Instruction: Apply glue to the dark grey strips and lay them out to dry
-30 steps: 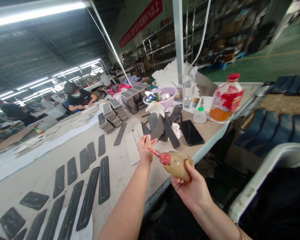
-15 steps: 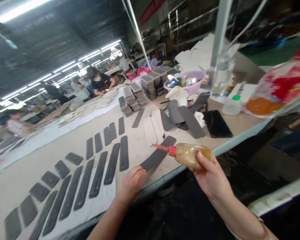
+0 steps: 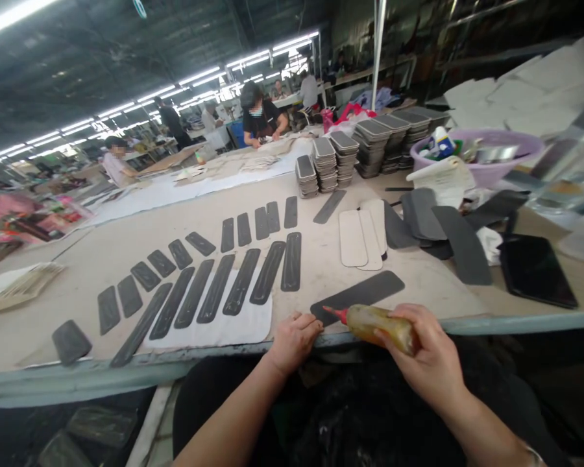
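My right hand [image 3: 425, 350] is wrapped round a squeeze glue bottle [image 3: 380, 326] of yellowish-brown liquid. Its red nozzle [image 3: 335, 314] points left, over the near end of a long dark grey strip [image 3: 365, 293]. That strip lies slantwise by the table's front edge. At its left end is my left hand [image 3: 296, 340], closed, its fingertips on the strip's end; the thumb is mostly hidden. To the left, several long dark strips [image 3: 214, 288] with glossy streaks lie in a row on a white sheet [image 3: 261, 321]. Shorter dark pieces [image 3: 161, 263] form a row behind them.
Pale rounded pieces [image 3: 354, 240] and loose dark pieces [image 3: 460, 240] lie beyond the strip. A black phone [image 3: 538, 271] is at right. Stacked pieces [image 3: 325, 165] and a purple basin [image 3: 496, 174] stand farther back. A co-worker [image 3: 263, 120] is across the table.
My view has swung left and down. The bottle has come down, bringing its nozzle over the dark strip. The strip now lies flatter on the table, with my left hand still at its end.
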### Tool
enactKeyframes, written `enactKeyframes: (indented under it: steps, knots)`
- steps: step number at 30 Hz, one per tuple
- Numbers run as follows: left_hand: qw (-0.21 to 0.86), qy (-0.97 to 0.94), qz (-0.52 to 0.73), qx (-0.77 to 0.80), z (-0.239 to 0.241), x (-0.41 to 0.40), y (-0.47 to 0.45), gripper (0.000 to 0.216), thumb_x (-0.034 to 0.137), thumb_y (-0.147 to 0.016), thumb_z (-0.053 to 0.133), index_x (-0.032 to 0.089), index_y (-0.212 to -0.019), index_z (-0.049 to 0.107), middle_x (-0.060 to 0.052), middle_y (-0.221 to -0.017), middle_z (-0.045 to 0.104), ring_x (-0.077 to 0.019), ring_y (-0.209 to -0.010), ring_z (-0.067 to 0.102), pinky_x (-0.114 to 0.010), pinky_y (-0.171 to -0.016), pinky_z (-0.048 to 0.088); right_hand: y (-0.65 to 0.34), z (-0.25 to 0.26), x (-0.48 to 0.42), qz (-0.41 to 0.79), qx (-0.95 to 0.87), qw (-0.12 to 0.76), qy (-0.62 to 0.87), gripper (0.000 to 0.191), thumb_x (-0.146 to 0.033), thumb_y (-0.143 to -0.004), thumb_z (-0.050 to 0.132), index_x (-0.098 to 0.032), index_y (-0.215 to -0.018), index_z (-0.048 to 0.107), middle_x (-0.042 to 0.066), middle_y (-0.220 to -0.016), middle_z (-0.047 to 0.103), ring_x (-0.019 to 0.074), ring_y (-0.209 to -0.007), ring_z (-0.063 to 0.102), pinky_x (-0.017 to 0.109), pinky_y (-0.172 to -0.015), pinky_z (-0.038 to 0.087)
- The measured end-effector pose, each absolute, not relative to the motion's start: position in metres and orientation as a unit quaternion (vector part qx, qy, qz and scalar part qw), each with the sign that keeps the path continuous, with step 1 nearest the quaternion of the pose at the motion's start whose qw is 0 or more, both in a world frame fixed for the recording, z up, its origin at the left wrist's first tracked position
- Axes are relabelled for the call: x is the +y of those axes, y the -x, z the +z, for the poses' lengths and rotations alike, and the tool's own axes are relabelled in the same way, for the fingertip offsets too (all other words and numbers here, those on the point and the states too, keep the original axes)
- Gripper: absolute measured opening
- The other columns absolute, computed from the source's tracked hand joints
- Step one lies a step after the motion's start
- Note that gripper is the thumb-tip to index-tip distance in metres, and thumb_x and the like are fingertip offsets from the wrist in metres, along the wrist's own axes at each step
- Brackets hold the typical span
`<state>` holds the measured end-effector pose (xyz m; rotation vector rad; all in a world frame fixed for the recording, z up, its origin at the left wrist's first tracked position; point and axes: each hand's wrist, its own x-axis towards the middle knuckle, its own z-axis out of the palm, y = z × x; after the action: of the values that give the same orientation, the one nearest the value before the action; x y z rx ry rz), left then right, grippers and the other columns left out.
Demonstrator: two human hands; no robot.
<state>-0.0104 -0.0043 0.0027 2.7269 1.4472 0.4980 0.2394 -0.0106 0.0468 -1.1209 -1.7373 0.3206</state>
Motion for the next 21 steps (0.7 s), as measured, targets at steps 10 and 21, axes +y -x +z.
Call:
enactKeyframes:
  steps: [10,21]
  knots:
    - [0.012,-0.870,0.140,0.472,0.007,-0.005,0.008,0.019,0.022,-0.090,0.041,0.021,-0.091,0.061,-0.003,-0.086,0.060,-0.0166,-0.074,0.048,-0.030,-0.071,0.042,-0.221,0.043,-0.009,0.121,-0.758,0.469,0.437,0.021,-0.020,-0.076,0.061,-0.020,-0.095,0.052,0.007,-0.091,0.054,0.0208,-0.086,0.054,0.034,-0.074,0.047]
    - [0.024,-0.870,0.168,0.463,0.002,-0.003,0.009,0.021,0.018,-0.090,0.042,0.019,-0.094,0.062,-0.005,-0.087,0.060,-0.0157,-0.075,0.050,-0.030,-0.074,0.045,-0.230,0.037,-0.009,0.113,-0.746,0.462,0.467,0.026,-0.011,-0.073,0.057,-0.022,-0.096,0.052,0.005,-0.093,0.052,0.0186,-0.088,0.054,0.032,-0.077,0.048]
